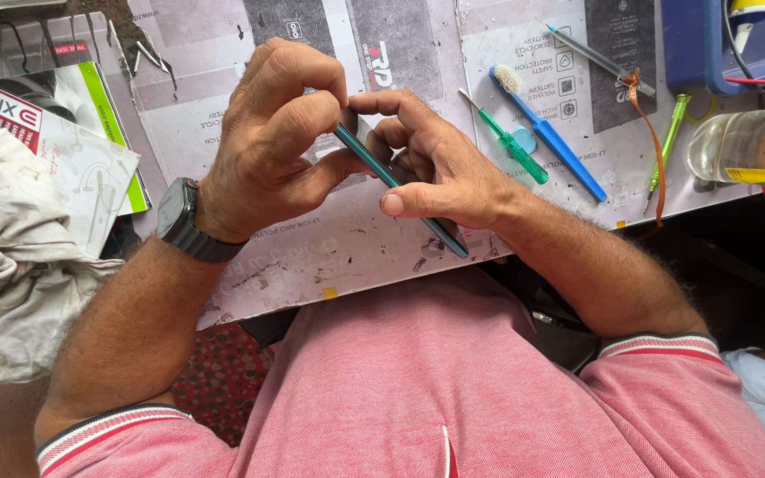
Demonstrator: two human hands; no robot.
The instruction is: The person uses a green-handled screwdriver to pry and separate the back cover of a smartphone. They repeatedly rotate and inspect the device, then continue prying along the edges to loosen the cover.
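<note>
Above the bench (347, 257), left hand (267, 146) and right hand (436, 173) each grip one teal phone (397, 188) edge-on, near two green screwdrivers (511, 142).

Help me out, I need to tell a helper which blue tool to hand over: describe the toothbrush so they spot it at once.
Look at the printed cardboard sheets covering the bench, to the right of the person's right hand. The toothbrush lies slanted there beside a green screwdriver. It alone has a white bristle head on a solid blue handle.
</note>
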